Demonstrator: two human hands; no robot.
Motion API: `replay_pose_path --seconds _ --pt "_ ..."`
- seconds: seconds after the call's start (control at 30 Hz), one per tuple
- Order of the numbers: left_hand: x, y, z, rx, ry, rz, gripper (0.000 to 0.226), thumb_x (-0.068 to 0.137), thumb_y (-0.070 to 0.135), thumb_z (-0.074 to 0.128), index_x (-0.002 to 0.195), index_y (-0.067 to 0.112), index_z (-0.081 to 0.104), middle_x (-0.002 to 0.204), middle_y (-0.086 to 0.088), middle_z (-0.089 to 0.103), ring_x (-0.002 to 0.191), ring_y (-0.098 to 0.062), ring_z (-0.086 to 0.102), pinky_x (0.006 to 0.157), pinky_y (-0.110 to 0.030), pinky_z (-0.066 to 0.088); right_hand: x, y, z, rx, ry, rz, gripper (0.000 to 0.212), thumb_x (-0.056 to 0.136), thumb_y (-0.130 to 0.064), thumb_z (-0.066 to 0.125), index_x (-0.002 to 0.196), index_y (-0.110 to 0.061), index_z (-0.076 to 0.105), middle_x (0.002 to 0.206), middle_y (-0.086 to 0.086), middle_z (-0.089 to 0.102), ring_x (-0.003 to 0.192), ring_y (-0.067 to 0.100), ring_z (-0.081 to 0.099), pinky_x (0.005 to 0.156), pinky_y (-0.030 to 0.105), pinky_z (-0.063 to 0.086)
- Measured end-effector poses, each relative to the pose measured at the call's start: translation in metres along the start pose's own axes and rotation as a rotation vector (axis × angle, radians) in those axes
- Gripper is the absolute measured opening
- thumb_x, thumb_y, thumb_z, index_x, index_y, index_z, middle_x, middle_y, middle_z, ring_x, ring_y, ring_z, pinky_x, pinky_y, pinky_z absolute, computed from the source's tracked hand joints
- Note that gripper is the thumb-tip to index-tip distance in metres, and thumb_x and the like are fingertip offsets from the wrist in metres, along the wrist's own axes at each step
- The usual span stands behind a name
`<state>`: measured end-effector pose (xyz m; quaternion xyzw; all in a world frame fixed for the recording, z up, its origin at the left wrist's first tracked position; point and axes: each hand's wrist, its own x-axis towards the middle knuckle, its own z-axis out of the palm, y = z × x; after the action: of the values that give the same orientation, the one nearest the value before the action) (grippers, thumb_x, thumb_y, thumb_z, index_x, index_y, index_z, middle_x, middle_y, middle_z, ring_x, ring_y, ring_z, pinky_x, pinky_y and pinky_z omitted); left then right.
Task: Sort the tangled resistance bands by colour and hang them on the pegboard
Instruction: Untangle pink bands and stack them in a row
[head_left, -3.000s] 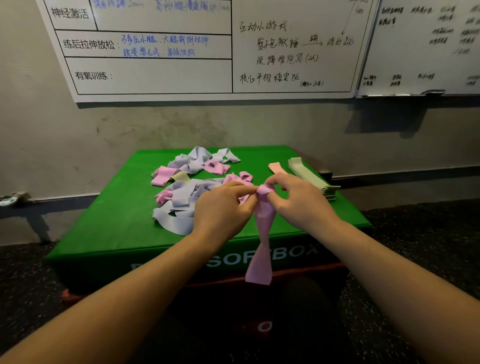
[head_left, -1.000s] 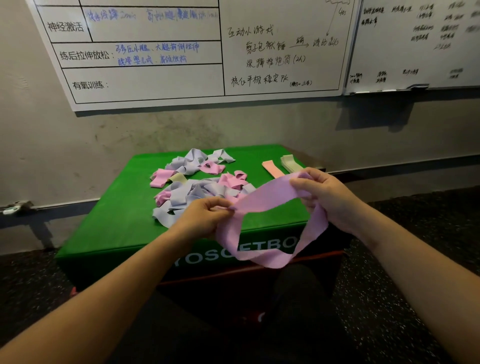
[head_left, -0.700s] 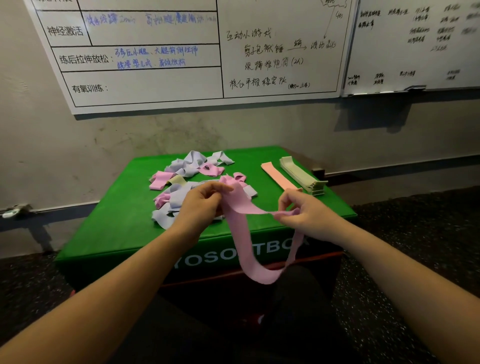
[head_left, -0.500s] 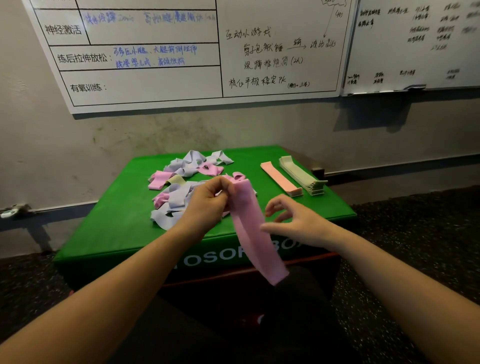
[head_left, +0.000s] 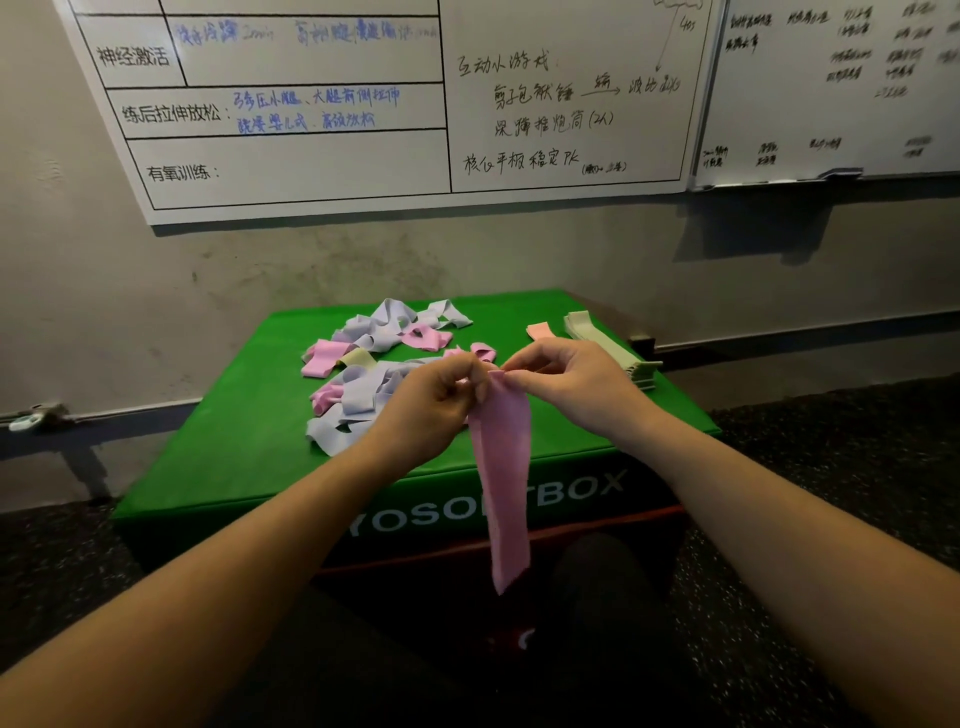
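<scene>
Gym or training room, judging by the gear and wall boards.

Green soft plyo box (head_left: 249, 457) lettered "SOFTBOX" on its front, standing against a stained plaster wall (head_left: 260, 280). Above the box, a whiteboard (head_left: 311, 156) ruled into rows with printed Chinese headings for stretching and aerobic training, filled in by hand; to its right, a second whiteboard (head_left: 831, 104). On the box, loose elastic bands (head_left: 363, 395). Around the box, dark speckled rubber floor (head_left: 831, 467).
</scene>
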<state>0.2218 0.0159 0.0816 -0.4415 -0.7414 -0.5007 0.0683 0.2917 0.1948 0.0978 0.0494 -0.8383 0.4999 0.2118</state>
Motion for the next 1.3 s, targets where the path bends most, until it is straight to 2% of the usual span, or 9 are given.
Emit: replay_pose_path --seconds 0.13,0.27,0.5,0.63,0.77,0.9,1.1,1.17,1.3 --pt "-0.005 0.004 -0.003 -0.334 -0.029 -0.143 0.042 0.094 -0.012 0.047 0.112 0.026 0.052 0.103 -0.013 0.070 0.087 -0.022 0.069 0.078 -0.039 0.058 0.007 -0.002 0.000 -0.023 0.001 -0.037 0.006 0.086 -0.010 0.074 0.092 -0.010 0.076 0.079 -0.004 0.071 0.071 0.000 0.061 0.070 0.013 0.048" --pt "-0.007 0.001 0.003 -0.478 -0.049 -0.261 0.032 0.099 0.016 0.052 0.130 0.020 0.045 0.116 -0.020 0.067 0.101 -0.027 0.069 0.084 -0.036 0.058 0.018 -0.002 -0.001 0.042 -0.026 -0.074 0.012 0.087 -0.006 0.071 0.086 -0.019 0.072 0.081 -0.003 0.071 0.075 0.005 0.063 0.074 0.018 0.050" --pt "0.013 -0.018 0.020 -0.545 0.022 -0.323 0.021 0.101 0.005 0.048 0.118 0.011 0.061 0.092 0.005 0.075 0.084 -0.006 0.072 0.073 -0.019 0.054 0.041 0.005 0.007 0.135 0.033 -0.078 0.015 0.088 -0.005 0.070 0.088 -0.019 0.069 0.079 0.002 0.067 0.067 0.000 0.057 0.062 0.011 0.044" --pt "0.038 -0.030 0.024 -0.605 0.081 -0.374 0.022 0.102 0.006 0.047 0.114 0.016 0.063 0.104 -0.001 0.071 0.096 -0.013 0.067 0.084 -0.028 0.055 0.051 0.029 0.015 0.256 0.053 0.044 0.027 0.087 -0.015 0.073 0.107 -0.026 0.059 0.091 0.003 0.066 0.074 0.006 0.063 0.063 0.020 0.051" --pt "0.072 -0.046 0.030 -0.737 0.120 -0.486 0.016 0.102 0.009 0.047 0.105 0.017 0.061 0.095 -0.005 0.071 0.083 -0.017 0.067 0.071 -0.032 0.056 0.050 0.068 0.022 0.296 -0.018 0.200 0.035 0.084 -0.018 0.074 0.113 -0.022 0.056 0.103 0.009 0.070 0.088 0.012 0.067 0.069 0.020 0.052" --pt "0.105 -0.060 0.040 -0.746 0.159 -0.553 0.016 0.103 0.009 0.044 0.105 0.018 0.056 0.093 -0.007 0.069 0.076 -0.016 0.067 0.067 -0.032 0.056 0.050 0.106 0.020 0.180 -0.101 0.312 0.016 0.092 -0.013 0.067 0.108 -0.014 0.063 0.095 0.003 0.072 0.086 0.013 0.067 0.072 0.022 0.053" --pt "0.153 -0.099 0.061 -0.740 0.203 -0.631 0.013 0.102 0.007 0.045 0.112 0.013 0.051 0.109 -0.016 0.067 0.089 -0.024 0.068 0.083 -0.043 0.057 0.060 0.156 0.016 0.192 -0.050 0.449 0.012 0.099 -0.016 0.056 0.110 -0.019 0.059 0.108 0.012 0.070 0.098 0.021 0.066 0.087 0.036 0.053" --pt "0.171 -0.116 0.071 -0.729 0.240 -0.656 0.013 0.101 0.005 0.043 0.110 0.011 0.051 0.107 -0.018 0.065 0.092 -0.027 0.066 0.080 -0.041 0.057 0.062 0.171 0.011 0.191 -0.061 0.499 0.023 0.097 -0.010 0.056 0.118 -0.018 0.053 0.105 0.013 0.070 0.092 0.021 0.068 0.078 0.033 0.055" --pt "0.205 -0.159 0.095 -0.658 0.282 -0.740 0.023 0.096 -0.002 0.039 0.113 0.009 0.050 0.101 -0.021 0.061 0.097 -0.035 0.066 0.081 -0.048 0.056 0.067 0.207 0.005 0.068 -0.051 0.529 0.034 0.094 -0.006 0.056 0.124 -0.019 0.045 0.097 0.018 0.070 0.079 0.024 0.063 0.078 0.049 0.053"
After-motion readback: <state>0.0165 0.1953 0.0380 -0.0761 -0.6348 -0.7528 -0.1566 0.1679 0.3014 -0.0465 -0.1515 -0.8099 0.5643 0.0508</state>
